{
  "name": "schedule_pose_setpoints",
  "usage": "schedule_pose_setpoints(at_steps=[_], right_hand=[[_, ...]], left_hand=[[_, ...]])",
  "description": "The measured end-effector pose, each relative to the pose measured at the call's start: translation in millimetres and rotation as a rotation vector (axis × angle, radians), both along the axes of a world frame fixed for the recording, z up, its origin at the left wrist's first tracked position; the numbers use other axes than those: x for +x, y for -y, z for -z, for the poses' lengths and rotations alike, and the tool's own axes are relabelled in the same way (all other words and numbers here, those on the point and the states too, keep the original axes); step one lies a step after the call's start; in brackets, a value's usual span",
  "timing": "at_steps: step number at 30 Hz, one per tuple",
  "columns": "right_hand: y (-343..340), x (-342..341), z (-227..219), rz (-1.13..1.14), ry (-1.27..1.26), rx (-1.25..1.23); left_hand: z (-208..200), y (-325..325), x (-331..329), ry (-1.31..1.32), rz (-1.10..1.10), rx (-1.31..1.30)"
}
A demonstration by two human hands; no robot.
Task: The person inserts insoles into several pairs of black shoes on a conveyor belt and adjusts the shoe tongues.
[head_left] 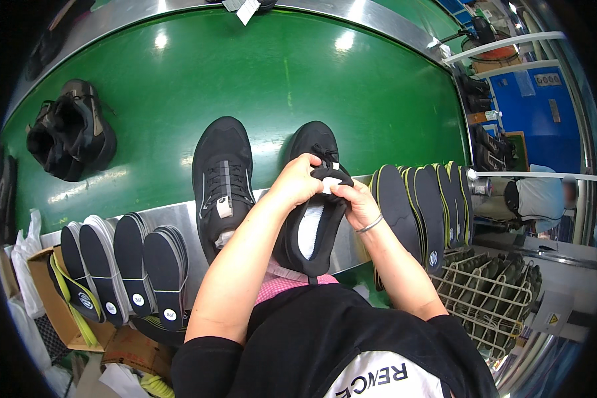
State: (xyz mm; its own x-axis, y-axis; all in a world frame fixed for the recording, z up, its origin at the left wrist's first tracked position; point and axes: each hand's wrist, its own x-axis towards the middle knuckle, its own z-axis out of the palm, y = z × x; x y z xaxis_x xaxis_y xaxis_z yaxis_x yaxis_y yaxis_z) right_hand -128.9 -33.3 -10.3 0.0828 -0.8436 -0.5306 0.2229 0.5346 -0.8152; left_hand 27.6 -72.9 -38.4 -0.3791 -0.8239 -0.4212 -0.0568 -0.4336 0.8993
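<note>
A black lace-up shoe [310, 266] lies close in front of me, toe pointing away, its heel over the metal edge. My left hand [297, 182] pinches the shoe's tongue near the laces. From the other side, my right hand [361, 204] grips the same tongue, its thumb against a white label [330, 186]. Between them the tongue is pulled up and bent, and the white inside of the shoe shows below it. Just left stands a second black shoe [227, 166] with grey stripes and a pale tag, touched by neither hand.
A green work surface [179, 73] has a metal edge along my side. Banded insole stacks [127, 265] stand at left, more insoles [391, 205] at right. Farther left are dark shoes [73, 129] and a cardboard box [43, 272]. A wire basket [484, 298] and another person [540, 199] are at right.
</note>
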Motion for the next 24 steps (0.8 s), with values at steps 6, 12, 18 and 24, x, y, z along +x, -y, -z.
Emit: schedule_pose_setpoints(at_steps=[6, 12, 18, 24], right_hand=[[-6, 8, -5, -0.043, -0.192, -0.12], [-22, 10, -7, -0.145, -0.75, -0.496], [4, -11, -6, -0.193, -0.244, -0.213], [16, -17, -5, -0.204, -0.052, -0.004]], left_hand=[[-3, -4, 0, -0.008, -0.064, -0.006], [-3, -42, -21, -0.173, -0.435, 0.038], [-7, -36, -14, -0.217, -0.297, 0.077], [-6, -30, -11, -0.196, -0.2, 0.107]])
